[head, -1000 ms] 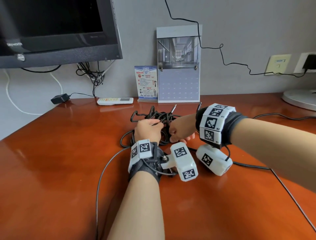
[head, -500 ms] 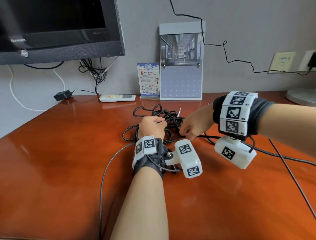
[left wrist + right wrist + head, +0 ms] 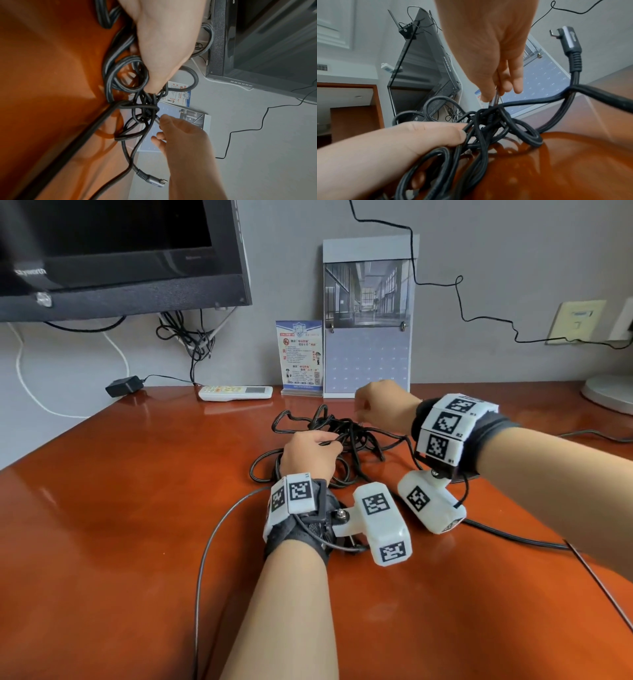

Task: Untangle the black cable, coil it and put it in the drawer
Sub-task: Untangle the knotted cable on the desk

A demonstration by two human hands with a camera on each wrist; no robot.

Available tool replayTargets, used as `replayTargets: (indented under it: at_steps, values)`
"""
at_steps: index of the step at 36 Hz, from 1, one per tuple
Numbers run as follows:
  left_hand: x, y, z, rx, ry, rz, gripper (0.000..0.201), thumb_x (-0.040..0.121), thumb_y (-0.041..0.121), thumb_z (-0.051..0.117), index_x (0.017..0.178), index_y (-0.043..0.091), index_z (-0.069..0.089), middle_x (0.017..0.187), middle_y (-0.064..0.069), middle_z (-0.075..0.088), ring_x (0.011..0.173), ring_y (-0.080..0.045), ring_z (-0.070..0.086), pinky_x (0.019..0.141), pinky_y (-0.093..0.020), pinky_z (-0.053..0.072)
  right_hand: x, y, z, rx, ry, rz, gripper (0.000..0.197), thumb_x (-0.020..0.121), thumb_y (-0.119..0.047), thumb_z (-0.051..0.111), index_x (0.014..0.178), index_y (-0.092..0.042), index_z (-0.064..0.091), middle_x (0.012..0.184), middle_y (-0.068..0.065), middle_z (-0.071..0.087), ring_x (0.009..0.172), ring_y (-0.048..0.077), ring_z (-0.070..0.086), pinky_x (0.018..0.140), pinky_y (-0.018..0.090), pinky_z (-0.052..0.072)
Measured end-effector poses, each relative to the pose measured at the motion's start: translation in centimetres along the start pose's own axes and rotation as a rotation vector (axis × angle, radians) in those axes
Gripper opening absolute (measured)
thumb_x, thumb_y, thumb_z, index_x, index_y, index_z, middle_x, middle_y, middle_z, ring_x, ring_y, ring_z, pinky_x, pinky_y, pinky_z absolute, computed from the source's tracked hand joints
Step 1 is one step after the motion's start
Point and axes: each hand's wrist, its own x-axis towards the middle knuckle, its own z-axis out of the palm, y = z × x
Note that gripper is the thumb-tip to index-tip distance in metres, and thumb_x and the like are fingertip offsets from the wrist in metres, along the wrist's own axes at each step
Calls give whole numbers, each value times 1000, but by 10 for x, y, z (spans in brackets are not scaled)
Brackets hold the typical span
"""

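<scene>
The black cable lies in a tangled heap on the reddish wooden desk, in the middle. My left hand grips a bunch of its loops, the thumb pressed on them. My right hand is raised just behind the heap and pinches the cable's silver plug end between thumb and fingers, where it comes out of the knot. The cable's other plug, angled and grey, sticks up free at the right. No drawer is in view.
A dark monitor hangs at the back left with wires under it. A white remote, a small card stand and a calendar stand at the desk's back edge. A black adapter lies far left, a white round base far right.
My right hand has lifted up and back from the heap towards the calendar, drawing the plug end with it. The left hand stays on the loops.
</scene>
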Motion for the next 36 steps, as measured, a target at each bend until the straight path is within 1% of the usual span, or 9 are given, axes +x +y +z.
replayTargets:
  at_steps: [7,11,15,18,21,26,30,33,36]
  values:
    - [2,0,2,-16,10,1,18,84,27,65,99,31,74,104,11,71,64,-7,55,50,-16,38,-6,9,-6,34,-16,-56,18,89,-9,61,105,-4,69,108,10,68,101,24,60,80,24,43]
    - [-1,1,4,-29,-5,-2,17,84,27,66,98,30,75,101,11,72,66,-7,56,52,-16,40,-6,5,-1,-13,-7,-46,18,88,-12,61,101,-3,70,103,13,69,97,27,61,81,31,49]
    - [-3,2,3,-26,-7,-16,18,84,27,66,99,30,75,105,11,71,76,-8,60,52,-18,39,0,-4,4,-35,-1,-61,17,86,-11,61,99,-3,70,100,13,69,94,27,61,75,28,47]
    - [-2,2,2,-16,-7,-33,18,84,28,65,99,31,74,100,11,72,69,-12,61,50,-20,37,0,1,2,78,10,-13,16,87,-10,61,99,-6,70,96,9,70,79,15,59,73,22,43]
    - [-2,2,3,-14,-17,-21,18,84,27,64,98,31,74,95,10,73,55,-8,52,47,-20,35,-1,9,2,227,6,56,10,87,-9,64,91,-5,72,84,11,72,59,5,59,66,17,47]
    - [-3,2,3,-30,-8,-19,19,84,25,64,99,30,74,94,10,72,57,-6,55,51,-19,41,6,8,0,317,-43,229,14,83,-15,70,89,-2,71,66,3,64,54,11,58,55,17,52]
    - [-1,-2,2,-40,42,-49,17,84,26,64,96,31,75,98,10,72,69,-10,59,57,-21,42,6,-1,3,149,-105,152,24,84,-18,68,96,3,71,95,17,70,78,26,64,77,35,55]
    - [0,-3,3,-50,51,-43,17,84,26,64,96,30,75,102,10,72,74,-10,59,63,-21,43,3,-8,2,94,-114,96,25,88,-17,61,101,1,71,108,17,68,99,31,63,85,37,52]
    - [2,-3,2,-60,85,-40,19,86,24,63,102,27,74,110,7,70,79,-10,61,65,-20,44,-5,-12,-4,40,-183,68,32,94,-18,49,121,-9,62,124,9,61,111,29,57,93,34,47]
